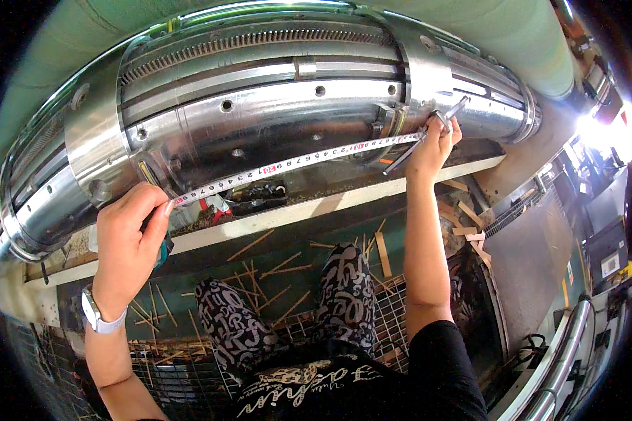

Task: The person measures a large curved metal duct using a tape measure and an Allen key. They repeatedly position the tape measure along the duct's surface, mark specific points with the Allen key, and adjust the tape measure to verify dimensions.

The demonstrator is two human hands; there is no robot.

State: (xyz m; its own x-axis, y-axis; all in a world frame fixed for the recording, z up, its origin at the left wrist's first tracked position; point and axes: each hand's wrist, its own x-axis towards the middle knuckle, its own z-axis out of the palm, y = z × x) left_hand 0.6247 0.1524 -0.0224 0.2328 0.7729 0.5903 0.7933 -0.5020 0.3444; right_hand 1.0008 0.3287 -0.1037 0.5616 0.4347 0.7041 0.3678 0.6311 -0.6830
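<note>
A tape measure's white blade [288,163] stretches along the front of a large shiny metal cylinder [274,116]. At its left end, my left hand [135,221] is closed around the tape measure, whose teal case [163,254] shows only in part below the fingers. My right hand [432,149] pinches the other end of the blade. The same hand holds a slim metal tool with a shiny end [459,107], its dark shaft sticking out at the lower left; its kind I cannot make out. The blade looks taut and rises slightly to the right.
Below the cylinder runs a pale beam [323,210], with a tray of dark loose parts and a red-handled tool [219,205] behind it. Wooden strips [260,281] litter the green floor and metal grating. At right stand a grey plate [530,245] and a metal rail [565,358].
</note>
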